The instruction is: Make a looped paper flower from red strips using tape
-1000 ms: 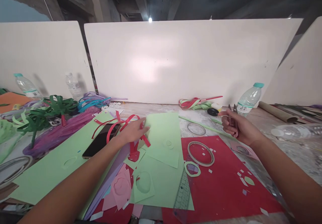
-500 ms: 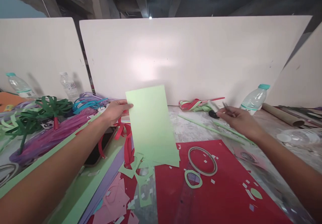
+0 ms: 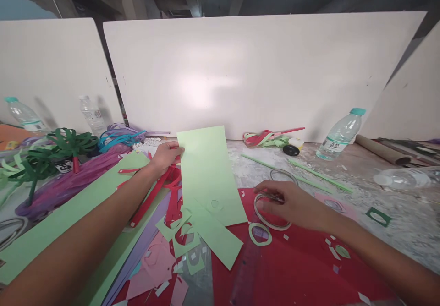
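My left hand [image 3: 167, 156] pinches the upper left edge of a light green paper sheet [image 3: 208, 173], which stands tilted up over scraps. Across the sheet's lower part lies a smaller green paper strip [image 3: 222, 239]. My right hand [image 3: 280, 200] is closed over the far edge of a tape roll [image 3: 287, 227] on the red sheet [image 3: 302, 260], thumb inside the ring. A second thin ring [image 3: 283, 173] shows just behind these fingers; its lower part is hidden. Nearby are a cut green paper ring [image 3: 260, 234] and a clear ruler [image 3: 245, 274]. Red paper strips [image 3: 149, 200] lie beside my left forearm.
A glue jar [image 3: 295, 144] with a black lid [image 3: 291, 150] stands near the white board [image 3: 275, 77]. Green strips [image 3: 319, 176] and an upright bottle [image 3: 340, 134] are at the right back. Pink scraps [image 3: 153, 265] and stacked paper [image 3: 113, 214] fill the left.
My right hand has come down and leftward from near the bottle to the tape roll. The green sheet sits slightly lower, and a small green strip now shows across its bottom.
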A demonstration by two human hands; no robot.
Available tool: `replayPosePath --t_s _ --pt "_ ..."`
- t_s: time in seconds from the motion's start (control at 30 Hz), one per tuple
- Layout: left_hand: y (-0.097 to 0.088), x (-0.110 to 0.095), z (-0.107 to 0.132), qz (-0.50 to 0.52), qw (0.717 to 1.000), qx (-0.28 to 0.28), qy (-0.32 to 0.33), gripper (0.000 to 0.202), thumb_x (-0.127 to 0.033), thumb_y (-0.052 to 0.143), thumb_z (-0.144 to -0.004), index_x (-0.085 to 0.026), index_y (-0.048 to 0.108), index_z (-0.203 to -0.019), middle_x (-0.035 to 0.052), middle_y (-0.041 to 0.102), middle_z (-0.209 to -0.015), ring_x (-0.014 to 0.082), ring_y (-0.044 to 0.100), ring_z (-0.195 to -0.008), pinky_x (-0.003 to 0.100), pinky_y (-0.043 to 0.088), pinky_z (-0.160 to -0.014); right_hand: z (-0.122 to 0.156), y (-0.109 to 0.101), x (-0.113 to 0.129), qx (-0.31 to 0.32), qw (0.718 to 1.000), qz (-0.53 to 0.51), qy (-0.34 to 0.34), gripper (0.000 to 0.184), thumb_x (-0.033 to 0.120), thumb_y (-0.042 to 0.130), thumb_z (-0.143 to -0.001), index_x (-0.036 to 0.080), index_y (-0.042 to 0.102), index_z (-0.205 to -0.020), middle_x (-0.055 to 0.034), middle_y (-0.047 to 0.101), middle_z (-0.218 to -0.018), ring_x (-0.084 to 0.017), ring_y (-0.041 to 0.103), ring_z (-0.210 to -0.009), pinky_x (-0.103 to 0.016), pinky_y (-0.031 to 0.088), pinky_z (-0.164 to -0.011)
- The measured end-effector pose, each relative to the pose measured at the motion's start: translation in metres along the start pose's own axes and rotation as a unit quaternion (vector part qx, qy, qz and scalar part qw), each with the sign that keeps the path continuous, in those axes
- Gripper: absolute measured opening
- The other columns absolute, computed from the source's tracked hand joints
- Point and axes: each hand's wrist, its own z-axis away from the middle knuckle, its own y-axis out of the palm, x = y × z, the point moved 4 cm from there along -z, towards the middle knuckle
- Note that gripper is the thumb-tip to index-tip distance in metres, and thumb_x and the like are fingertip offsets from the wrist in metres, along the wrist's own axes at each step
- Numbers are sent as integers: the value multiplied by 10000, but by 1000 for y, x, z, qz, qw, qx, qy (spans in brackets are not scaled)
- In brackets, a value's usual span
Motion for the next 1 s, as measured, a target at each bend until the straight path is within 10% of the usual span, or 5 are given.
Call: replayPosePath --t_s 0.17,0.37,0.7,1.0 --pt "15 -3 11 20 1000 -5 3 259 -289 747 -558 -144 656 -751 -10 609 -587 82 505 -442 184 417 -401 -21 22 26 -44 999 -2 28 394 579 532 -792 209 575 -921 -20 586 -729 -167 520 -618 -251 345 -515" --pt "30 0 30 65 997 41 -6 298 -319 795 -527 -141 630 -702 -10 577 -568 86 504 -463 195 443 -434 -59 30 -5 -55 994 -25 92 611 551 695 -649 190 521 -1110 -14 609 -705 -188 548 -619 -254 340 -519" --pt "43 4 38 71 996 54 9 377 -381 769 -606 -160 656 -891 44 677 -812 129 612 -687 267 521 -678 -84 -9 -38 -121 973 -148 131 248 401 655 -698 178 547 -697 37 472 -562 -90 388 -468 -220 269 -434" --pt "39 -22 57 -146 978 134 69 394 -414 680 -710 -202 680 -1042 69 680 -1092 205 627 -897 330 477 -827 -60 -40 -60 -209 945 -208 142 275 438 578 -747 213 430 -691 89 277 -476 -69 195 -388 -224 158 -370"
